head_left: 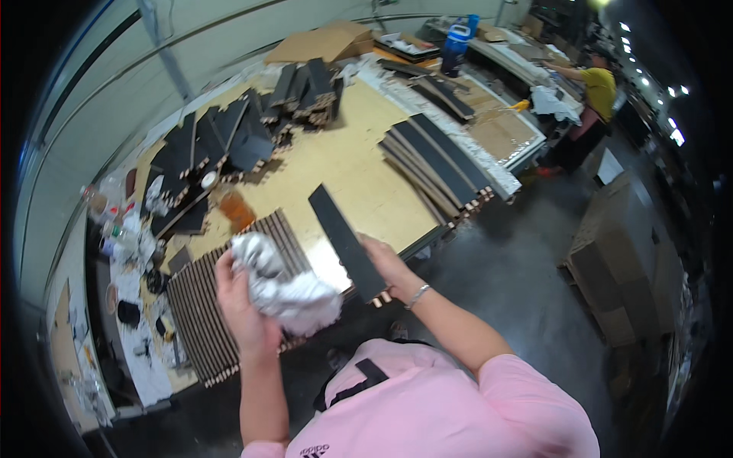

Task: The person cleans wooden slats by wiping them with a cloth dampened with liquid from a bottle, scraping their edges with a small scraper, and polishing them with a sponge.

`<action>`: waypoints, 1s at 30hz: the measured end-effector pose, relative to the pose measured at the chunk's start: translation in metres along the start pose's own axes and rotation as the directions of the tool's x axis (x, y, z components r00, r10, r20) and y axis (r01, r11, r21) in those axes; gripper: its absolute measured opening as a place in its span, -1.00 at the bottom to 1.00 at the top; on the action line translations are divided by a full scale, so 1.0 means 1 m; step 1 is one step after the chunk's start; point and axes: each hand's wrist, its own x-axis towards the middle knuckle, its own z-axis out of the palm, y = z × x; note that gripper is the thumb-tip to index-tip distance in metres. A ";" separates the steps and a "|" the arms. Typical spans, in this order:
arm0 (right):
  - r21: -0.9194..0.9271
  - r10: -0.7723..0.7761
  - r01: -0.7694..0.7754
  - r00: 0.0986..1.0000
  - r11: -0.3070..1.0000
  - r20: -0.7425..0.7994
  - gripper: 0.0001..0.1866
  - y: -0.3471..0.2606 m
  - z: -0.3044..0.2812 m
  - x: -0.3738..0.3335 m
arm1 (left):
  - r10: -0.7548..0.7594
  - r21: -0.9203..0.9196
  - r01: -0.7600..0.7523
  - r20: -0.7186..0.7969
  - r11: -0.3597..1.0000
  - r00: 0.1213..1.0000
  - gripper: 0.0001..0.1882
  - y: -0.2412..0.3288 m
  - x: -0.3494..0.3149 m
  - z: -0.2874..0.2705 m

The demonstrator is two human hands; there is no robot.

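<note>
While the left hand point(248, 313) grasps a crumpled white cloth point(286, 290), the right hand point(388, 266) grips a long, flat black board point(343, 240) with pale pegs at its near end, slanting just beside the cloth. Around and beyond the left hand are a close-set row of brown-edged slats point(206, 313) and a clear container of amber liquid point(236, 210); farther off, a neater stack of long black boards point(435, 160) lies beyond the right hand, and a jumbled heap of dark boards point(248, 133) beyond the left.
</note>
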 end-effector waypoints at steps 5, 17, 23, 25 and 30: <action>0.357 -0.004 -0.025 0.997 0.934 0.080 -0.48 -0.004 0.023 -0.052 | 0.150 0.575 -0.646 0.678 0.502 0.720 -0.56 -0.043 -0.040 0.067; 0.275 -0.247 0.248 0.968 0.929 -0.037 -0.55 0.019 0.009 -0.078 | 0.204 0.469 -0.754 0.771 0.461 0.604 -0.65 -0.111 -0.060 0.053; 0.232 -0.010 -0.028 0.987 0.972 0.161 -0.47 0.010 0.038 -0.128 | 0.303 0.755 -0.506 0.409 0.418 0.861 -0.78 -0.095 0.086 0.010; 0.239 -0.031 -0.013 0.983 0.971 0.183 -0.47 0.003 0.042 -0.127 | 0.462 0.725 -0.548 0.350 0.417 0.815 -0.77 -0.096 0.100 -0.008; 0.311 -0.067 0.023 0.989 0.950 0.131 -0.43 0.030 -0.003 -0.089 | 0.041 -0.023 -0.042 -0.049 0.999 0.998 -0.73 -0.049 0.086 0.030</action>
